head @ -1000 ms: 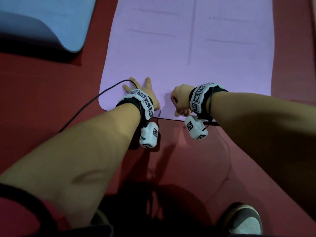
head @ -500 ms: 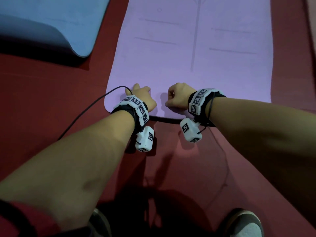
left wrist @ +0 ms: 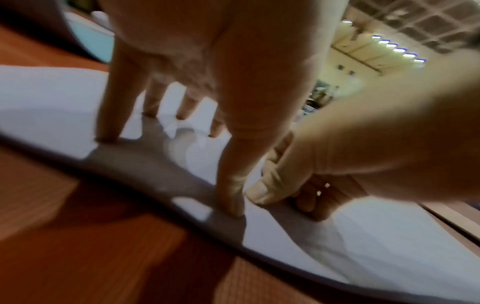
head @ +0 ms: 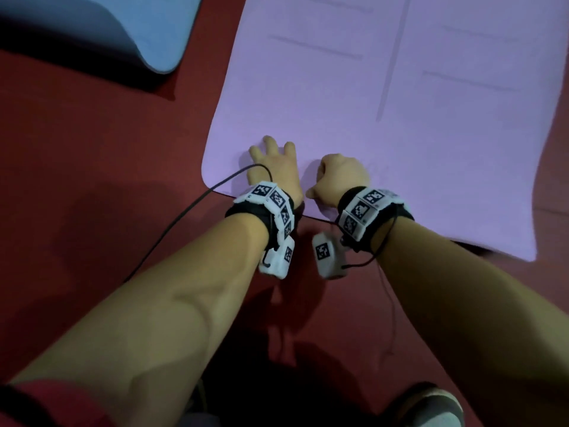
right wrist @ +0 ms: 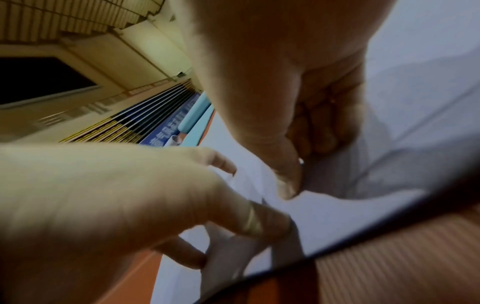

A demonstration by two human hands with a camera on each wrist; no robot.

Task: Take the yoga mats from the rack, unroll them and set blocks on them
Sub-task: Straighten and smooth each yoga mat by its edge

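The lilac yoga mat [head: 385, 97] lies unrolled on the red floor [head: 92, 155], its long axis running away from the person, whose left hand [head: 275, 163] presses spread fingers and right hand [head: 340, 177] a clenched, empty fist on its near edge, beside the near-left corner.

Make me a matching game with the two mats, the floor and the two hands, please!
Things:
1. purple mat
2. blue mat
3. floor
4. left hand
5. right hand

Matches:
A. dark red
B. fingers spread straight on the purple mat
C. far left, one corner showing
D. fingers curled into a fist on the purple mat
E. unrolled, under both hands

Pairs: 1-E, 2-C, 3-A, 4-B, 5-D
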